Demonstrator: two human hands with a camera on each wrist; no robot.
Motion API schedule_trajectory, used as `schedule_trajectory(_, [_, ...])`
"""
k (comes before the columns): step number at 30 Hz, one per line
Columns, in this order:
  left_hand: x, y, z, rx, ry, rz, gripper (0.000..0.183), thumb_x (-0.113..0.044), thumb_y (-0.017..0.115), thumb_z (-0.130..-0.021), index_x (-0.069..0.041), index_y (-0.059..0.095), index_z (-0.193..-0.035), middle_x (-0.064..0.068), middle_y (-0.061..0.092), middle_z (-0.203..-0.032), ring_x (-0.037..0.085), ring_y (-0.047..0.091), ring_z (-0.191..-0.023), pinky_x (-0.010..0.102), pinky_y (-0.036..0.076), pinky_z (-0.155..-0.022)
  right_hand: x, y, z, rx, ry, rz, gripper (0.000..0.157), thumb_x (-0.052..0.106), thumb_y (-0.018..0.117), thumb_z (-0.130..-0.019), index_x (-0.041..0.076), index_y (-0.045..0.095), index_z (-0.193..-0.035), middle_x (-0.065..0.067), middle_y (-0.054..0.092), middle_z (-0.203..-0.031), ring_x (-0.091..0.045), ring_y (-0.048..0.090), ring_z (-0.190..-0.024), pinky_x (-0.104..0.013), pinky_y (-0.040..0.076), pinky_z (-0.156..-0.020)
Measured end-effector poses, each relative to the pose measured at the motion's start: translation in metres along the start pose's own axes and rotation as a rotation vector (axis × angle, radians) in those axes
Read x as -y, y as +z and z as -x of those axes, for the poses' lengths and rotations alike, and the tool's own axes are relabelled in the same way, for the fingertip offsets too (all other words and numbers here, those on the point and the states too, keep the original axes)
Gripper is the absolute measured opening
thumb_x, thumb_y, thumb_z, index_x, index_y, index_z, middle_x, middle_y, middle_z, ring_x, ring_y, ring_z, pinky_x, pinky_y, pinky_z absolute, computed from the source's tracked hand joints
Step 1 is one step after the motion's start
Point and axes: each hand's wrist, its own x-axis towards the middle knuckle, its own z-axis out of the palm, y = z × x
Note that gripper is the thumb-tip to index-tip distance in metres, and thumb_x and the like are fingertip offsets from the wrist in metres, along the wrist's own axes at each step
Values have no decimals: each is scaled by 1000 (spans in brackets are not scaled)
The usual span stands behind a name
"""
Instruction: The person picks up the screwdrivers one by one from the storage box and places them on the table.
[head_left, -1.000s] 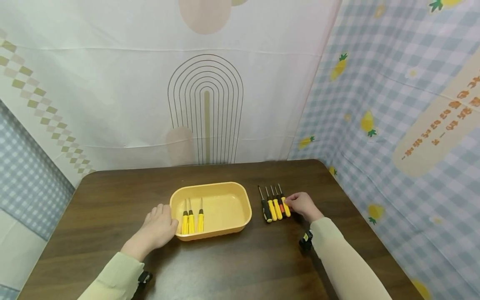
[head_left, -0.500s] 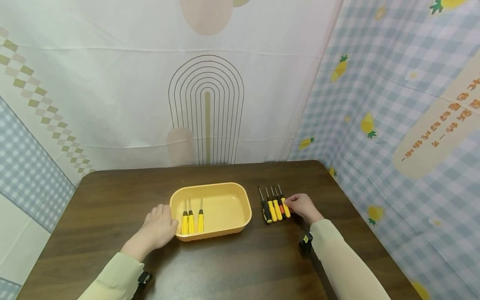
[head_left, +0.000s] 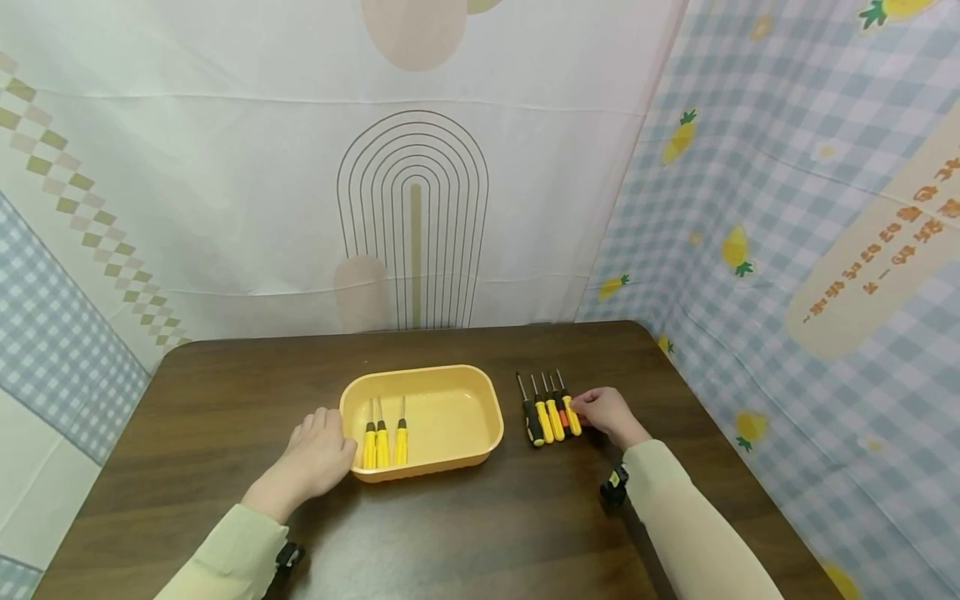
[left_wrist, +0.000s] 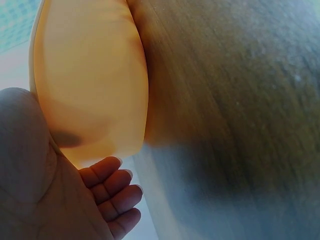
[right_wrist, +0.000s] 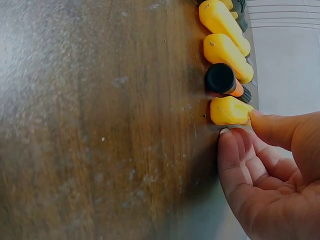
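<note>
My left hand (head_left: 318, 452) holds the left end of a yellow plastic tray (head_left: 450, 460). In the left wrist view its thumb lies at the rim and its fingers (left_wrist: 120, 197) bend at the tray's outer end. Three yellow-handled screwdrivers (head_left: 383, 446) lie inside, toward the left. To the right of the tray, several screwdrivers lie side by side on the table. My right hand (head_left: 606, 411) pinches the handle of the rightmost yellow screwdriver (right_wrist: 229, 111), thumb on the handle and index finger close beside it. Next to it lies a black-and-orange screwdriver (right_wrist: 221, 79).
The dark wooden table (head_left: 465, 533) has its back edge against a patterned cloth wall (head_left: 247, 208). A checked cloth (head_left: 750, 333) hangs along the right side. At the row's left end lies a black-handled screwdriver (head_left: 533, 423).
</note>
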Motion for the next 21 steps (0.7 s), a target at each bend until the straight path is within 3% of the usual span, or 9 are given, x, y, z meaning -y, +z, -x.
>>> schedule_trajectory(7, [-1,-1,1,1,2,-1,35,-21,47,-90,9,45,-107,14,41,-95,32,41,-90,50,35,-82,3,-3,1,-17,-25,-22,24,17,61,-95,-3,68,-107,-16,63,-110,-23,64,-89,-36,54,-77])
schedule_trajectory(13, [-2,-1,1,4,-2,-5,35,-21,47,-90,9,46,-107,14,41,-95,33,41,-90,50,36,-82,14,-7,6,-38,-123,-52,36,30,62,-94,0,66,-114,-16,62,-114,-29,63,-96,-43,51,-83])
schedule_trajectory(21, [-1,-1,1,-21,14,-19,33,-21,47,-90,9,46,-106,14,42,-95,33,42,-90,52,35,-83,40,0,13,21,-173,-131,53,45,65,-89,5,60,-124,-16,59,-121,-35,60,-109,-49,46,-93])
